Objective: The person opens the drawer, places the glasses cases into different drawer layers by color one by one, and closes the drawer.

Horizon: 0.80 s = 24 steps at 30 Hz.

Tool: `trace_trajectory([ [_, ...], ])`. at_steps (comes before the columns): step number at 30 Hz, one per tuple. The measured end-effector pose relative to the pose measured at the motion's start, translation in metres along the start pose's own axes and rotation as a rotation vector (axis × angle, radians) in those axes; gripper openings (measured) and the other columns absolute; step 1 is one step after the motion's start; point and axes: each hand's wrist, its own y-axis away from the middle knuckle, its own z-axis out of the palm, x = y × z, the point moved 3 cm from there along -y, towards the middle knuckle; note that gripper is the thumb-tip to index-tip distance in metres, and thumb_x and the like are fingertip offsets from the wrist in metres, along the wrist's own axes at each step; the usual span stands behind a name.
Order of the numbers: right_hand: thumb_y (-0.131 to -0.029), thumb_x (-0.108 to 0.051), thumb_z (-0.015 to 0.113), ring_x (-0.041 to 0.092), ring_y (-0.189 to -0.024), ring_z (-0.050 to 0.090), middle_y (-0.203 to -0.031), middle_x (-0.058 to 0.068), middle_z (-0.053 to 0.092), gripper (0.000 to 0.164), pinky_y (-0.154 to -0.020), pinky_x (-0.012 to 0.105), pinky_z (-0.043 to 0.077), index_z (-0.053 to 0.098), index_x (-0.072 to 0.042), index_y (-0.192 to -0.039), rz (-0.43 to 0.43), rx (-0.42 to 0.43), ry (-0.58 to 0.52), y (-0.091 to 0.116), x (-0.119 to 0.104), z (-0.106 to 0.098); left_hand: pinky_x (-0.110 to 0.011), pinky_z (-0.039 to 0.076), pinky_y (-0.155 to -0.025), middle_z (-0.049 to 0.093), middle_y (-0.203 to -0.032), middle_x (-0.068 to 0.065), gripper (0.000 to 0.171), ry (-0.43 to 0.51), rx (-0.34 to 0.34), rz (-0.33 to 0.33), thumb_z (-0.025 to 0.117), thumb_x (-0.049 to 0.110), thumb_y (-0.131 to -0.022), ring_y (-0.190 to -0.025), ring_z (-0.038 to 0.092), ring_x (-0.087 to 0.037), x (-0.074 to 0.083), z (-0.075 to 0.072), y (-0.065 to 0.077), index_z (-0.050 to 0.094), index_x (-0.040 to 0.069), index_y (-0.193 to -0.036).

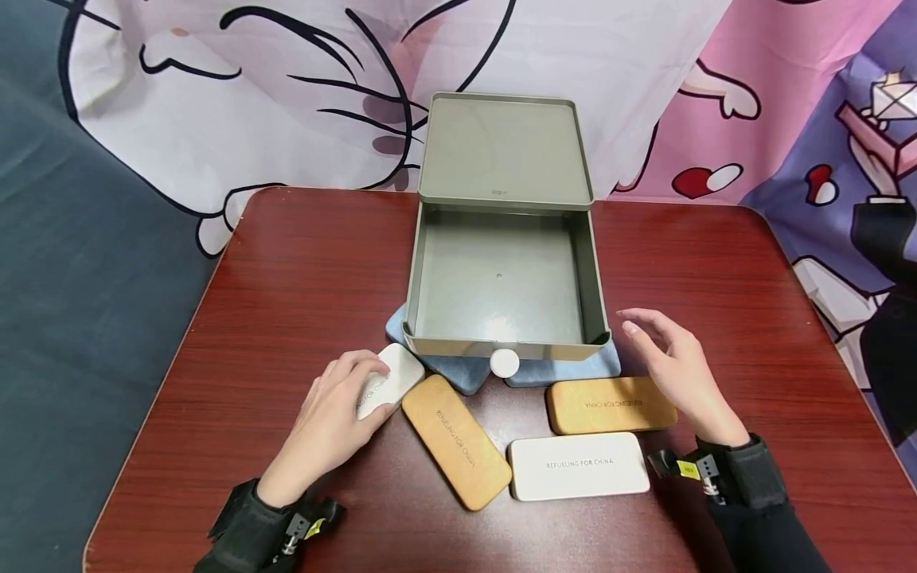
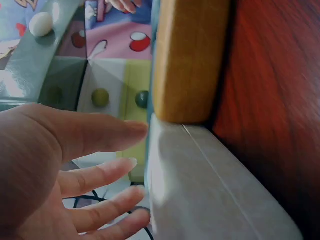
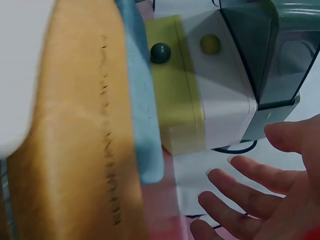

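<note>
My left hand (image 1: 331, 414) is over a white case (image 1: 399, 372), its thumb and fingers spread across it in the head view. In the left wrist view the fingers are loosely extended, with their tips right at the top face of the white case (image 2: 195, 185). To its right lies a gold case (image 1: 456, 442) with printed lettering, set at a slant. My right hand (image 1: 679, 366) hovers by the right end of another gold case (image 1: 609, 406), fingers apart and holding nothing. A second white case (image 1: 579, 467) lies in front of that one.
A storage box with a grey-green drawer (image 1: 501, 278) stands at the table's (image 1: 308, 263) back, its lid (image 1: 505, 151) raised. A white round knob (image 1: 505, 364) is on its front. Blue cases (image 1: 566, 371) lie under the drawer front. A printed cloth (image 1: 215, 103) hangs behind.
</note>
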Motion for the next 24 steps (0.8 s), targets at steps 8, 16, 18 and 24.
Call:
trace_trajectory([
  [8,-0.099,-0.038,0.051,-0.017,-0.098,0.053,-0.124,0.010,0.066,0.037,-0.080,0.012,0.042,0.061,-0.015,-0.127,-0.011,0.009,0.045,0.006,0.011,0.001,-0.052,0.041,-0.088,0.053,-0.130,-0.008,0.061,-0.047,-0.079,-0.058,0.086,0.027,-0.068,-0.112,0.055,-0.029,-0.010,0.008,0.003,0.052,0.011,-0.116],
  [16,-0.099,-0.040,0.051,-0.017,-0.098,0.052,-0.122,0.010,0.067,0.039,-0.081,0.012,0.041,0.062,-0.014,-0.125,0.002,0.000,0.055,0.004,0.018,0.004,-0.046,0.049,-0.070,0.059,-0.115,-0.005,0.066,-0.080,-0.071,-0.075,0.086,0.025,-0.066,-0.095,0.061,-0.026,-0.013,0.012,0.004,0.050,0.012,-0.120],
  [18,-0.099,-0.040,0.051,-0.017,-0.098,0.051,-0.122,0.011,0.067,0.039,-0.081,0.011,0.040,0.062,-0.013,-0.124,0.003,-0.007,0.053,0.003,0.021,0.006,-0.045,0.050,-0.068,0.060,-0.112,-0.004,0.065,-0.086,-0.047,-0.069,0.085,0.023,-0.065,-0.092,0.061,-0.025,-0.013,0.012,0.004,0.051,0.013,-0.119],
  [24,-0.098,-0.039,0.052,-0.018,-0.095,0.051,-0.118,0.011,0.069,0.037,-0.081,0.010,0.040,0.064,-0.012,-0.122,0.006,-0.036,0.060,0.002,0.026,0.011,-0.042,0.049,-0.067,0.060,-0.106,-0.005,0.063,-0.114,0.003,-0.043,0.083,0.020,-0.064,-0.088,0.059,-0.021,-0.014,0.010,0.004,0.051,0.012,-0.118],
])
